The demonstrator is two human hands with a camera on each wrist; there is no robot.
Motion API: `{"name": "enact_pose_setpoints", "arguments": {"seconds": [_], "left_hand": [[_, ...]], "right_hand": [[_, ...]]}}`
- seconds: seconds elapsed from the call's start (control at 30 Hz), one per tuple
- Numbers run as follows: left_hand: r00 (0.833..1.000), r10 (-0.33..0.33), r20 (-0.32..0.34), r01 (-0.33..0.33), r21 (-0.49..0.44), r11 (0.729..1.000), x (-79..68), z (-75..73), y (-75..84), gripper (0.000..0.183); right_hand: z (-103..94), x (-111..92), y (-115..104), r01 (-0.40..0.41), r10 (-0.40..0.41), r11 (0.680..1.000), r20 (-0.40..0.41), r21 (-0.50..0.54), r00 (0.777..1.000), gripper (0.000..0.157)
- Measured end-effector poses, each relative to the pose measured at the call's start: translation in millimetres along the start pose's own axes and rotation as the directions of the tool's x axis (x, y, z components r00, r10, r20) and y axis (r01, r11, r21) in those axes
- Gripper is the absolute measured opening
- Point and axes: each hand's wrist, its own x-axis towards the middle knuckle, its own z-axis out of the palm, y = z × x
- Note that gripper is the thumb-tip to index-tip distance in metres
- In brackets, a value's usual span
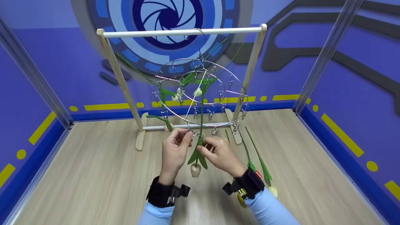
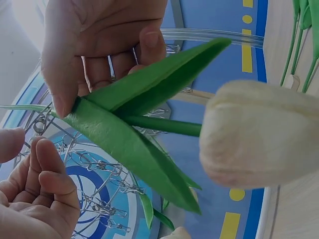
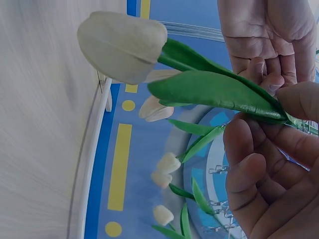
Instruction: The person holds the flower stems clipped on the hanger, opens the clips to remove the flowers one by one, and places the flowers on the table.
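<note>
A white artificial tulip (image 1: 196, 170) hangs bloom down, its green leaves (image 2: 144, 154) spread above the flower. My right hand (image 1: 222, 154) pinches it at the leaf base between thumb and fingers, as the right wrist view shows. Beside it, my left hand (image 1: 175, 153) pinches a small metal clip (image 2: 41, 123) between thumb and forefinger. This clip is at the near edge of a round wire hanger (image 1: 175, 114). The tulip's stem (image 1: 202, 115) rises past the clip and through the hoop. Whether the clip's jaws grip the stem, I cannot tell.
The hanger hooks over the white bar (image 1: 231, 30) of a wooden-sided rack (image 1: 120, 78). Several clips dangle from it, and other tulips (image 3: 168, 163) hang at its far side. More tulips (image 1: 261, 162) lie on the table (image 1: 103, 175) to the right. Blue patterned walls (image 1: 343, 90) enclose the table.
</note>
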Motion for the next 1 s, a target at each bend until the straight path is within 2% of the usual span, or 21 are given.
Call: {"name": "enact_pose_setpoints", "arguments": {"seconds": [0.43, 0.73, 1.0], "left_hand": [[1.000, 0.004, -0.008, -0.004, 0.043, 0.999, -0.2, -1.7, -2.3, 0.011], [0.999, 0.044, -0.011, -0.043, 0.092, 0.995, 0.5, -1.8, -1.4, 0.011], [0.998, 0.066, -0.020, -0.065, 0.050, 0.997, 1.1, -2.1, -2.6, 0.011]], "right_hand": [[-1.6, -1.8, -1.3, 0.016, -0.017, 0.999, -0.013, -0.035, 1.000, 0.016], [-3.1, -2.0, -1.2, 0.032, -0.034, 0.997, -0.023, -0.070, 0.999, 0.018], [-4.1, -2.3, -0.5, 0.029, -0.030, 0.999, -0.011, -0.043, 1.000, 0.014]]}}
